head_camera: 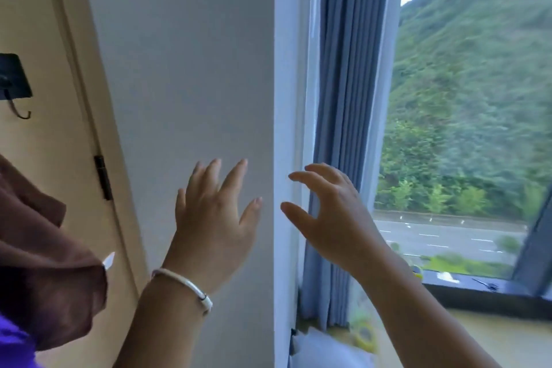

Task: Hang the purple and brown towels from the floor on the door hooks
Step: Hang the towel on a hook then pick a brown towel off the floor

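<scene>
The brown towel hangs in soft, bunched folds at the near left edge of the view, against the cream door, with a small white tag sticking out of its right side; what it hangs from is out of frame. Below it, at the bottom left corner, a patch of purple towel shows, though too little is visible to say how it is held. Both look like light, limp cloth that will sag and slide rather than keep a shape, so I judge the best hold is a pinch of gathered fabric near a top edge or corner, or a loop if there is one. Count: one brown towel, one purple, and one black door hook in view, bare, on the door's far left. The left hand is spread wide, fingers straight, holding nothing, in front of the grey wall; whether it touches the wall I cannot tell. The right hand, just beside it, has loosely curved fingers and is also empty, in front of the blue curtain and window. One white bangle circles the left wrist.
</scene>
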`<action>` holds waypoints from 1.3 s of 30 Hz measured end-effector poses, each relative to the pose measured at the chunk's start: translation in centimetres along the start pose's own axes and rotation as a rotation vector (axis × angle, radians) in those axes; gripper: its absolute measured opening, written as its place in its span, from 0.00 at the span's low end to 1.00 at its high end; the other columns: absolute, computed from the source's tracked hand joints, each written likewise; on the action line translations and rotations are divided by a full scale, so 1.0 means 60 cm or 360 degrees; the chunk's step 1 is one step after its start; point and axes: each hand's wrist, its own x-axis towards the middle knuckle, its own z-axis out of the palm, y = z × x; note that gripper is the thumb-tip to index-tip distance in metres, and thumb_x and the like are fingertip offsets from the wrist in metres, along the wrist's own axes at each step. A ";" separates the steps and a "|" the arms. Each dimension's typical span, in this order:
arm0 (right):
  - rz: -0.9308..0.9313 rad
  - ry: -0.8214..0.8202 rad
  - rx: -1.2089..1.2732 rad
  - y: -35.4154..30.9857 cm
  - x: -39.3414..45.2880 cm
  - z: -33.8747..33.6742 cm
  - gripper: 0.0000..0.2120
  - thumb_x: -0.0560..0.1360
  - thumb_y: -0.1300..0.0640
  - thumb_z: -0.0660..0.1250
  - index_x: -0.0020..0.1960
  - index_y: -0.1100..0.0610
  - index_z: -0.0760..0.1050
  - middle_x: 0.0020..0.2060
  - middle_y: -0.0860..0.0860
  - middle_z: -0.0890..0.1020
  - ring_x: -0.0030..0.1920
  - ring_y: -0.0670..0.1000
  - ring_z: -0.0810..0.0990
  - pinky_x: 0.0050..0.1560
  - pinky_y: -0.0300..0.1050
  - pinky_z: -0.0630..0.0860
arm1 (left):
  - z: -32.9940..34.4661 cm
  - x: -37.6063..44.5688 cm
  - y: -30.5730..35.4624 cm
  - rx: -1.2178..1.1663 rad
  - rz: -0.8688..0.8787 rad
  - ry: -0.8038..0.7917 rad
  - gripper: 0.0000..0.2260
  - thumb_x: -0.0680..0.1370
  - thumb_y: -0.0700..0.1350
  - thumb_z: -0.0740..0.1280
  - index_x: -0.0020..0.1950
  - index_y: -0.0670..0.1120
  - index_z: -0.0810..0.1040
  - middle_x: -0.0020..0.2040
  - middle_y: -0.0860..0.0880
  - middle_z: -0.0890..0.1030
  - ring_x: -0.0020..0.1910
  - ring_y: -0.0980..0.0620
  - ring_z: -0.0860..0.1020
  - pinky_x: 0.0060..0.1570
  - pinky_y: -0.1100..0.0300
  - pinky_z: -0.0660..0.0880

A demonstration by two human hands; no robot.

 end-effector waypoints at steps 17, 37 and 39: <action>0.0754 0.0473 -0.0599 0.335 -0.332 -0.470 0.23 0.72 0.41 0.67 0.66 0.45 0.72 0.65 0.46 0.72 0.68 0.47 0.66 0.69 0.48 0.63 | 0.181 -0.113 0.618 -0.0641 0.0862 -0.0413 0.27 0.79 0.59 0.54 0.76 0.60 0.50 0.78 0.53 0.49 0.76 0.55 0.41 0.75 0.47 0.44; 0.1609 0.0953 -0.1270 0.464 -0.875 -0.951 0.21 0.72 0.41 0.62 0.64 0.43 0.72 0.63 0.39 0.70 0.65 0.39 0.63 0.63 0.37 0.61 | 0.254 -0.492 1.278 -0.1245 0.1817 -0.0841 0.26 0.79 0.59 0.53 0.76 0.61 0.50 0.78 0.53 0.49 0.76 0.55 0.39 0.75 0.49 0.43; 0.1688 0.0982 -0.1327 0.474 -0.916 -0.980 0.21 0.73 0.41 0.63 0.65 0.43 0.71 0.63 0.39 0.70 0.65 0.37 0.61 0.62 0.35 0.60 | 0.263 -0.526 1.330 -0.1271 0.1906 -0.0886 0.26 0.79 0.59 0.53 0.76 0.60 0.49 0.78 0.52 0.49 0.76 0.54 0.39 0.75 0.46 0.45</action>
